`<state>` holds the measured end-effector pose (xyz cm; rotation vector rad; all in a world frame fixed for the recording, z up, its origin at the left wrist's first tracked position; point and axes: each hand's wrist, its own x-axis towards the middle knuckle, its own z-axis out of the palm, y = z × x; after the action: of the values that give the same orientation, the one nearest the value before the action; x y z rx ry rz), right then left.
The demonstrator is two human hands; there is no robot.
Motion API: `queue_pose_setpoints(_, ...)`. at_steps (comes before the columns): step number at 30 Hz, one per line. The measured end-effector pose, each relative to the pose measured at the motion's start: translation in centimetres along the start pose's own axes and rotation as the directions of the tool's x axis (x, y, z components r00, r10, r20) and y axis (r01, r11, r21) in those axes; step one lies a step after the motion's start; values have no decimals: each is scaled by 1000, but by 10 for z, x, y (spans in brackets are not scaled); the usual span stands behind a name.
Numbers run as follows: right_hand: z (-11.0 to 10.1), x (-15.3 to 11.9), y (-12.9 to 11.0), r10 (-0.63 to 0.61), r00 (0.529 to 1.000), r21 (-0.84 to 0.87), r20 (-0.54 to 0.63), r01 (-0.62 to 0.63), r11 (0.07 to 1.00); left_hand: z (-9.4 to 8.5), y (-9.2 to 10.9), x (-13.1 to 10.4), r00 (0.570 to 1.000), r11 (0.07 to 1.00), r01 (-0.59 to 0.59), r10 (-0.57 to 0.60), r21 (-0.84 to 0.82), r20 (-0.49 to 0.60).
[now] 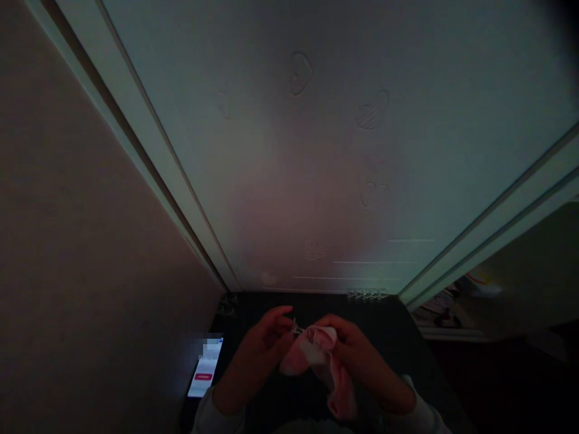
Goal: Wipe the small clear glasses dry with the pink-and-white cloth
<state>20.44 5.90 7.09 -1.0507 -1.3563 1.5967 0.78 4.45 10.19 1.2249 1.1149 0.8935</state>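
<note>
My right hand (348, 343) is closed on a soft pink cloth piece (341, 395), which looks like a sock with a pale patch. The cloth hangs in folds below the fingers, and one rounded end points toward my left hand. At the cloth's upper left edge sits a small shiny clip-like piece (297, 329). My left hand (265, 340) has its thumb and fingers bent around that piece, with the index finger raised. Dim light hides the exact contact. Both hands are above a dark surface (398, 343).
A lit phone (205, 369) lies by the left wall (113, 289). Several shiny clip-like pieces (367, 295) line the back edge, and a dark clump (227, 303) sits in the left corner. A pale panel with embossed hearts (316, 150) rises behind. Cluttered items (446, 304) show at right.
</note>
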Motion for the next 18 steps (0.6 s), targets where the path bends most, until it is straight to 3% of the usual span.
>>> queue_pose_setpoints(4, 0, -1, -7, -62, 998, -147, 29, 65, 987, 4, 7, 0, 996, 997, 58, -54, 54, -75)
queue_pose_setpoints(8, 2, -1, -7, -65, 997, -213, 36, 71, 974, 3, 7, 0, 996, 994, 58, -52, 89, -73)
queue_pose_setpoints(13, 2, 0, -2, -40, 999, -127, 20, 42, 991, -3, -3, -2, 1000, 996, -14, 14, 87, 1)
queue_pose_setpoints(18, 3, -3, -4, 31, 994, 27, 102, -34, 999, -4, -5, -5, 998, 993, -62, 58, 99, 40)
